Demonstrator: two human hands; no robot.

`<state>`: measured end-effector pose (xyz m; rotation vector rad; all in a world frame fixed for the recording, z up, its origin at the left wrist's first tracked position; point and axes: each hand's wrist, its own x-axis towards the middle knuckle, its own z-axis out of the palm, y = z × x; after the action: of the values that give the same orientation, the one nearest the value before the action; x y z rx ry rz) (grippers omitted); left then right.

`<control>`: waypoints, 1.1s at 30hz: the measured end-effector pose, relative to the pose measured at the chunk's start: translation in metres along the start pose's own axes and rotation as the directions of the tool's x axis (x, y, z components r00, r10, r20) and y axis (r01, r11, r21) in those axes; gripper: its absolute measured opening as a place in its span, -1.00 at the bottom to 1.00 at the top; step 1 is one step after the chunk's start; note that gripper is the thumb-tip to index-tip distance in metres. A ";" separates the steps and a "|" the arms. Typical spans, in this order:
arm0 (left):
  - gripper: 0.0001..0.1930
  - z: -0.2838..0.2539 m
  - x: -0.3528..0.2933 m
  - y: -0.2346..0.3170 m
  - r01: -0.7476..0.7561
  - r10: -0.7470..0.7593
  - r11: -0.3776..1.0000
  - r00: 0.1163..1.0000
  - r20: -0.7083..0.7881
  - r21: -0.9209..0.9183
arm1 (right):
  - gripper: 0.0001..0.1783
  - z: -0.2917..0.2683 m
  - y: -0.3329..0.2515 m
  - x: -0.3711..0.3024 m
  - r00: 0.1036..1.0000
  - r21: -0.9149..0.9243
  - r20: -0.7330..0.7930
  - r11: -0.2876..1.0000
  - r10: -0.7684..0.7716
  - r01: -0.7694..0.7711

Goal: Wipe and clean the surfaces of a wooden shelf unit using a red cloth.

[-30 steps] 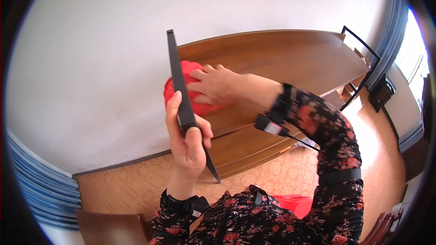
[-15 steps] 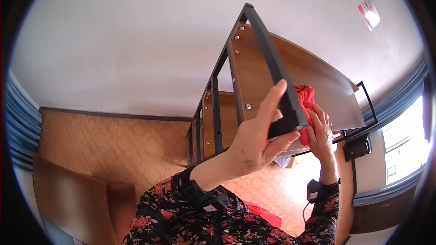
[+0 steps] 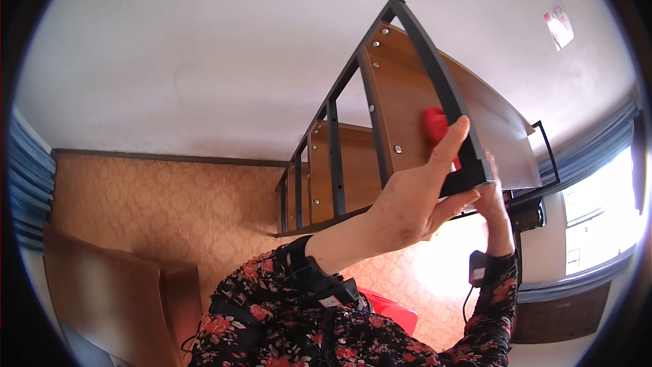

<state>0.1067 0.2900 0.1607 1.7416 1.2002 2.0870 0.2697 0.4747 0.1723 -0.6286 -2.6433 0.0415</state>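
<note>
A black metal-framed shelving unit [image 3: 429,61] with brown wooden boards stands tilted across the view. My left hand [image 3: 404,207] is closed around the near corner of its upper end bar, thumb and fingers on either side. Past that bar, my right hand [image 3: 497,204] is at the top board [image 3: 407,85] with a red cloth [image 3: 435,124] bunched on the wood. The bar and my left hand cover most of the right fingers and part of the cloth.
A brown wooden piece of furniture [image 3: 102,292] stands at lower left, near a blue curtain [image 3: 30,183]. Below my arms is a red seat-like object [image 3: 390,311]. A bright window [image 3: 604,211] lies at right, and a pale wall [image 3: 204,61] runs behind the unit.
The red cloth now shows left of the end bar, where before it was right of it. My right hand has slipped further behind the bar. The unit and my left hand appear further right.
</note>
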 end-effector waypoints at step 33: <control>-0.72 -0.221 -0.020 0.078 0.014 0.166 0.889 0.922 -0.351 0.458 | -0.60 0.040 0.138 0.017 0.828 0.007 -0.382 0.897 0.411 -0.442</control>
<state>-0.0556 0.1236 0.1986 1.6014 1.8926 2.4201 0.2980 0.6082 0.1256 -1.1289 -2.0996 -0.0526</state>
